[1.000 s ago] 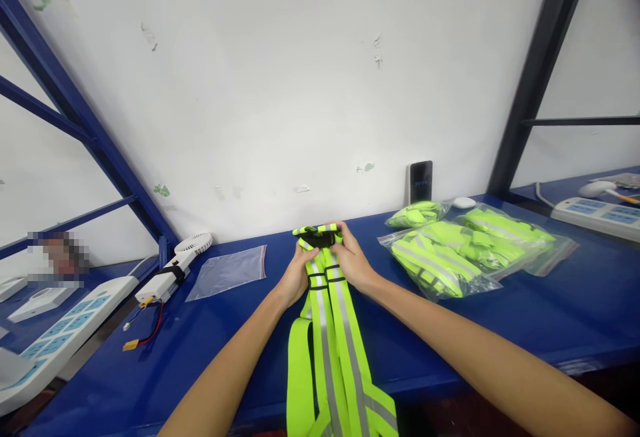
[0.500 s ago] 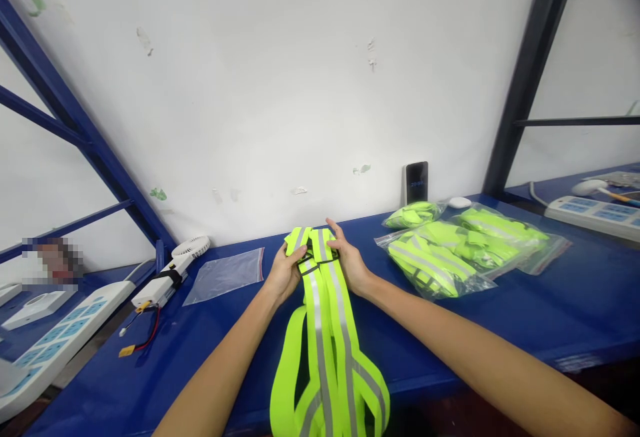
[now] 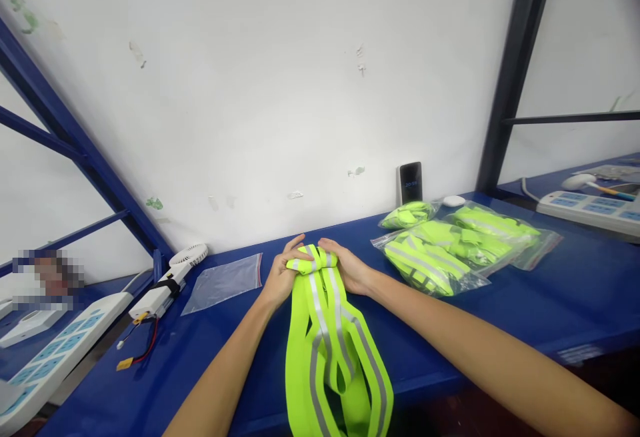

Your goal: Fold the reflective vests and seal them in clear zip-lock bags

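A neon yellow reflective strap vest (image 3: 320, 330) with silver stripes lies between my arms, its upper end gathered into a fold and its loops hanging down past the table's front edge. My left hand (image 3: 284, 272) grips the left side of the folded end, fingers over its top. On the other side, my right hand (image 3: 350, 269) holds the fold's right end, with its fingertips partly hidden behind the fabric. Left of the hands, a flat clear zip bag (image 3: 223, 282) with a red seal line rests on the blue table (image 3: 430, 337).
Several bagged neon vests (image 3: 450, 247) lie at right. Behind them a phone (image 3: 411, 182) leans by the wall, near a white rounded object (image 3: 453, 201). A small white fan (image 3: 188, 256) with wired connectors lies at left, beside a power strip (image 3: 65, 350). Another power strip (image 3: 590, 209) sits far right.
The vest's upper end has been folded over, and the black buckles that showed there are now out of sight. Both hands have moved slightly lower, and the view has shifted a little.
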Demonstrator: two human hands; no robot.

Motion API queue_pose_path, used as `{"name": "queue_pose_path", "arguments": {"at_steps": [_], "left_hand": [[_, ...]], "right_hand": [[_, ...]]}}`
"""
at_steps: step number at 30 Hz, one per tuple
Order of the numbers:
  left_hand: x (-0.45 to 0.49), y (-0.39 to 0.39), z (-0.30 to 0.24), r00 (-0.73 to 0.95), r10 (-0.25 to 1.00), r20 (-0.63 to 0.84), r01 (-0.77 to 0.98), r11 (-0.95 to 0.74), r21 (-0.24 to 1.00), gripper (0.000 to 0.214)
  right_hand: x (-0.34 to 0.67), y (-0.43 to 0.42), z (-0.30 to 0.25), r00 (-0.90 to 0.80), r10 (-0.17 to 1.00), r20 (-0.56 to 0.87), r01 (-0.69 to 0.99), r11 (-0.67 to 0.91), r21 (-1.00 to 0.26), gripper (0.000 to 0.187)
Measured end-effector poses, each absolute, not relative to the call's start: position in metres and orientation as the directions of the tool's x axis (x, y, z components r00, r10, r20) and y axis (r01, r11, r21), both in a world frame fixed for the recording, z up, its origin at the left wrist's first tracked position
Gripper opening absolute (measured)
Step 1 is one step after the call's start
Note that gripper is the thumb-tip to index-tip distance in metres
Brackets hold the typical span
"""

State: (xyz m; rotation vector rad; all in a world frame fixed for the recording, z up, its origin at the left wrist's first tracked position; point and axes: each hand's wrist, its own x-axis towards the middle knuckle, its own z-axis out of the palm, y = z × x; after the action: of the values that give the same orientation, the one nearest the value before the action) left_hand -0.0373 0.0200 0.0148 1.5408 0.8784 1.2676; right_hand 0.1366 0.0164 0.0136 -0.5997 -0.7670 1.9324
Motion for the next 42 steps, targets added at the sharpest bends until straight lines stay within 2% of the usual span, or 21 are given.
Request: {"name": "queue_pose_path", "arguments": {"at_steps": [3, 5, 7, 11, 15, 18, 21, 25, 27, 30, 32, 36, 39, 42], "left_hand": [[-0.033, 0.014, 0.015, 0.318, 0.924, 0.213, -0.161, -0.169, 0.973, 0.071], [-0.028, 0.010, 0.015, 0.363, 0.918, 0.160, -0.303, -0.046, 0.952, 0.092], [-0.023, 0.008, 0.015, 0.358, 0.926, 0.120, -0.380, 0.027, 0.925, 0.091], [-0.019, 0.009, 0.013, 0.426, 0.904, -0.033, -0.368, 0.207, 0.907, 0.067], [-0.023, 0.012, 0.011, 0.478, 0.870, -0.115, -0.393, 0.330, 0.858, 0.080], [-0.027, 0.014, 0.010, 0.381, 0.916, -0.124, -0.421, 0.291, 0.859, 0.067], [-0.032, 0.016, 0.011, 0.248, 0.967, -0.051, -0.461, 0.164, 0.872, 0.062], [-0.037, 0.014, 0.017, 0.263, 0.960, 0.098, -0.434, 0.027, 0.901, 0.084], [-0.038, 0.012, 0.020, 0.305, 0.939, 0.158, -0.422, -0.015, 0.906, 0.094], [-0.037, 0.012, 0.023, 0.297, 0.934, 0.198, -0.412, -0.062, 0.909, 0.097], [-0.036, 0.013, 0.023, 0.268, 0.942, 0.203, -0.391, -0.086, 0.917, 0.088], [-0.036, 0.021, 0.013, 0.199, 0.960, 0.198, -0.320, -0.128, 0.939, 0.059], [-0.040, 0.028, 0.003, 0.190, 0.964, 0.187, -0.257, -0.135, 0.957, 0.051], [-0.042, 0.033, -0.005, 0.192, 0.968, 0.162, -0.226, -0.117, 0.967, 0.049]], "right_hand": [[0.137, 0.020, 0.014, -0.246, 0.964, -0.102, -0.629, -0.239, -0.739, 0.070], [0.138, 0.024, 0.015, -0.176, 0.981, -0.076, -0.659, -0.175, -0.732, 0.076], [0.138, 0.028, 0.016, -0.104, 0.994, -0.034, -0.695, -0.097, -0.712, 0.073], [0.140, 0.030, 0.020, -0.088, 0.986, 0.139, -0.663, 0.046, -0.748, 0.051], [0.145, 0.018, 0.026, -0.274, 0.884, 0.379, -0.405, 0.252, -0.879, 0.039], [0.147, 0.012, 0.026, -0.391, 0.810, 0.437, -0.235, 0.372, -0.898, 0.044], [0.143, 0.012, 0.020, -0.324, 0.869, 0.375, -0.238, 0.309, -0.921, 0.065], [0.137, 0.016, 0.015, -0.189, 0.976, 0.107, -0.410, 0.021, -0.912, 0.072], [0.137, 0.017, 0.016, -0.301, 0.954, 0.011, -0.444, -0.130, -0.886, 0.063], [0.141, 0.015, 0.017, -0.513, 0.858, 0.000, -0.412, -0.246, -0.877, 0.041], [0.143, 0.014, 0.018, -0.536, 0.844, -0.011, -0.391, -0.260, -0.883, 0.039], [0.144, 0.013, 0.018, -0.507, 0.862, -0.017, -0.394, -0.249, -0.885, 0.048], [0.144, 0.015, 0.016, -0.466, 0.880, 0.096, -0.423, -0.126, -0.897, 0.052], [0.143, 0.017, 0.013, -0.405, 0.885, 0.229, -0.381, 0.064, -0.922, 0.053]]}}
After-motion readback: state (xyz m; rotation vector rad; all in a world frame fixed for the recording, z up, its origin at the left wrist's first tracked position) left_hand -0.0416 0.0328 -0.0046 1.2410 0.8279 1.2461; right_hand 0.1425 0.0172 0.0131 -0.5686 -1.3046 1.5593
